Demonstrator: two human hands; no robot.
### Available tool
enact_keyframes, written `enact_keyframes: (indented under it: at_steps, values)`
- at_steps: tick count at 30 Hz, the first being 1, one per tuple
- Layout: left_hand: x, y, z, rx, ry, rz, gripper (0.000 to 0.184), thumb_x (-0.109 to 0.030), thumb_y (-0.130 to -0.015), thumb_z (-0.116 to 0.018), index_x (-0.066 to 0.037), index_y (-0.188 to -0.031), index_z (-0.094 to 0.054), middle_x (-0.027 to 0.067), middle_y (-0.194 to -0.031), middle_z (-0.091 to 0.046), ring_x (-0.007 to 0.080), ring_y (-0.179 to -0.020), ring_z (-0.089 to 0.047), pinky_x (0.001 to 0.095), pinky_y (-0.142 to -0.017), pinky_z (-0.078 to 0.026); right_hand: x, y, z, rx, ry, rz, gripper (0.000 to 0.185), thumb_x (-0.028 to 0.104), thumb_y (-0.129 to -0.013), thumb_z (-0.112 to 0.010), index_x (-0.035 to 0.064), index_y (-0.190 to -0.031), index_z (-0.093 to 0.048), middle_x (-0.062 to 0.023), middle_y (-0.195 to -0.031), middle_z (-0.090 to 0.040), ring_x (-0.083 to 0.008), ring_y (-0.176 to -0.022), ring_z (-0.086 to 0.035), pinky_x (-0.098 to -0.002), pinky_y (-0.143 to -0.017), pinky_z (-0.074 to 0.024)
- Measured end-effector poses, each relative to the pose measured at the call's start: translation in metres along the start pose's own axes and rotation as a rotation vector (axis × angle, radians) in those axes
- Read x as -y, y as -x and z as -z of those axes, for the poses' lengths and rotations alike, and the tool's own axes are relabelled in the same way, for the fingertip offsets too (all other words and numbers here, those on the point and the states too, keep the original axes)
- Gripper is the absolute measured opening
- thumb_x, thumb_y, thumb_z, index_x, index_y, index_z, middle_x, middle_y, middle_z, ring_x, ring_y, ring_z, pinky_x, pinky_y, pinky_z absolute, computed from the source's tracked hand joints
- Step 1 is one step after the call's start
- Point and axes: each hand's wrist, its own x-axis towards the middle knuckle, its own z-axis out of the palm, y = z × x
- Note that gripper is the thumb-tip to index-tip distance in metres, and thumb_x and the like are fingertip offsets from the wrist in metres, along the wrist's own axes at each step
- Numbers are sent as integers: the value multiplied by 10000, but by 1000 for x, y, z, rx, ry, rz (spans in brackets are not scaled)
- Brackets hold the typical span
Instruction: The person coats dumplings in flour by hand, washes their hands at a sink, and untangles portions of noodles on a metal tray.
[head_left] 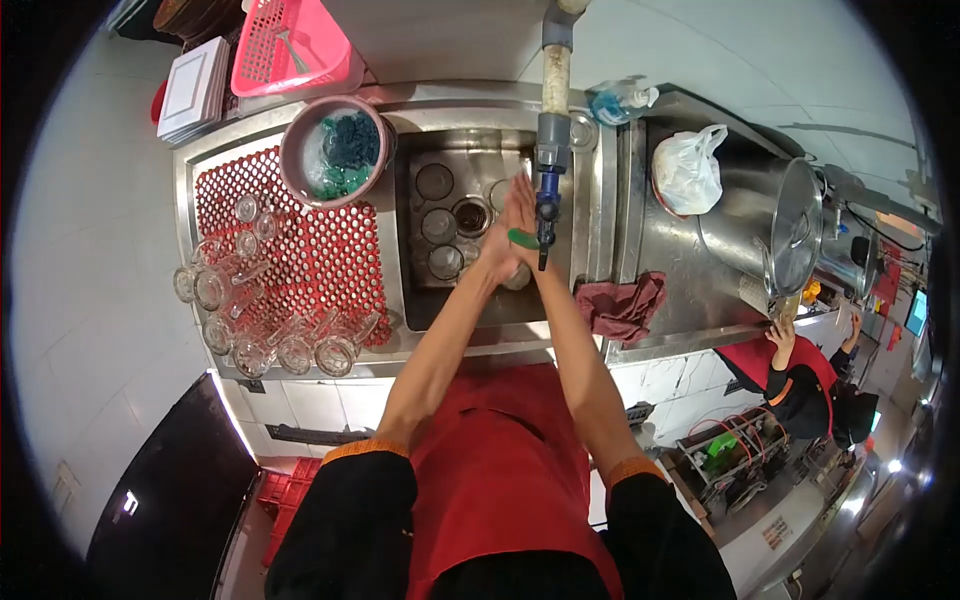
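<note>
My left hand (496, 248) and my right hand (520, 208) are pressed palm to palm over the steel sink (420, 305), just left of the tap (547, 195). The fingers of my right hand stretch out straight; those of my left lie flat against it and are partly hidden. No object shows between them. The tap's green lever (523, 239) overlaps my right hand in view. Several glasses stand in the sink to the left, among them one glass (438, 226) close to the drain (472, 216). Another glass (517, 277) is partly covered by my wrists.
Left of the sink, several glass mugs (335, 355) rest on a red perforated mat (320, 250), beside a pink basin (290, 150) holding suds and a green scrubber. A soap bottle (610, 104), dark red cloth (620, 305) and large pot (755, 215) are right. Another person (800, 385) works far right.
</note>
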Motion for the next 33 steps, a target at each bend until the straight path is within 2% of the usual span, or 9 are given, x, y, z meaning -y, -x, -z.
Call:
enact_keyframes:
  at_steps: [4, 5, 6, 9, 13, 20, 25, 28, 33]
  values:
    - [-25, -32, 12, -8, -97, -60, 325, -269, -1036, -351, -92, -1255, -514, 111, -1166, -595, 186, -850, -607, 284, -748, -534, 41, 15, -6, -88, 394, 197, 402, 226, -959, -495, -6, -1287, -470, -249, -1266, -520, -374, -1147, -515, -432, -991, -383]
    - [-17, -37, 25, 50, 152, -49, 512, -346, -1030, -377, 43, -1361, -370, 196, -1386, -458, 311, -1253, -479, 394, -1047, -406, 36, 18, -12, -51, 322, 208, 387, 221, -962, -487, -3, -1277, -497, -223, -1277, -529, -343, -1153, -512, -425, -994, -378]
    - [-20, -31, 14, 51, 154, -50, 512, -346, -1030, -377, 43, -1361, -370, 196, -1386, -458, 311, -1253, -479, 394, -1047, -406, 30, 21, -4, 41, 209, -3, 388, 192, -1009, -417, -5, -1329, -511, -188, -1369, -512, -278, -1291, -464, -394, -1088, -318]
    - [-28, -6, -19, -401, -334, 89, 380, -432, -989, -461, -79, -913, -579, 59, -735, -620, 165, -562, -611, 300, -496, -518, -50, 11, -4, 40, -68, -154, 326, 246, -920, -595, -46, -1066, -580, -172, -1114, -602, -288, -955, -573, -399, -814, -424]
    - [-28, -13, -5, -359, -256, -33, 361, -419, -985, -489, -104, -809, -492, 48, -663, -507, 219, -590, -556, 389, -560, -524, 3, 14, -14, -269, -545, -377, 310, 226, -828, -727, -37, -718, -604, -62, -719, -634, -190, -636, -582, -363, -580, -424]
    - [-20, -18, -11, -442, -170, -98, 368, -398, -1010, -452, -131, -757, -434, -5, -611, -418, 148, -525, -429, 310, -508, -428, -5, 27, -9, -333, -66, -50, 317, 174, -803, -723, -26, -613, -568, -19, -570, -572, -147, -546, -540, -325, -541, -431]
    - [-16, -8, -23, -434, -404, -176, 435, -479, -1003, -414, -118, -810, -561, 58, -762, -608, 162, -620, -592, 322, -574, -508, -15, 0, -11, -296, -554, -140, 300, 172, -831, -674, -43, -650, -568, -67, -570, -556, -162, -562, -548, -352, -561, -439]
    - [-35, -18, -10, -284, -131, -184, 314, -315, -1028, -432, -85, -816, -458, 4, -629, -422, 143, -550, -430, 336, -574, -445, -18, 6, -22, -263, 9, -102, 240, 137, -856, -625, -39, -696, -590, -92, -565, -557, -225, -560, -581, -380, -569, -448]
    - [-24, -42, 28, -74, -537, -121, 213, -177, -1011, -427, 23, -1042, -495, 142, -802, -563, 232, -676, -558, 394, -688, -501, 60, 38, -5, -35, 222, -118, 397, 39, -924, -439, -92, -1297, -468, -244, -1269, -549, -400, -1244, -470, -401, -1062, -347]
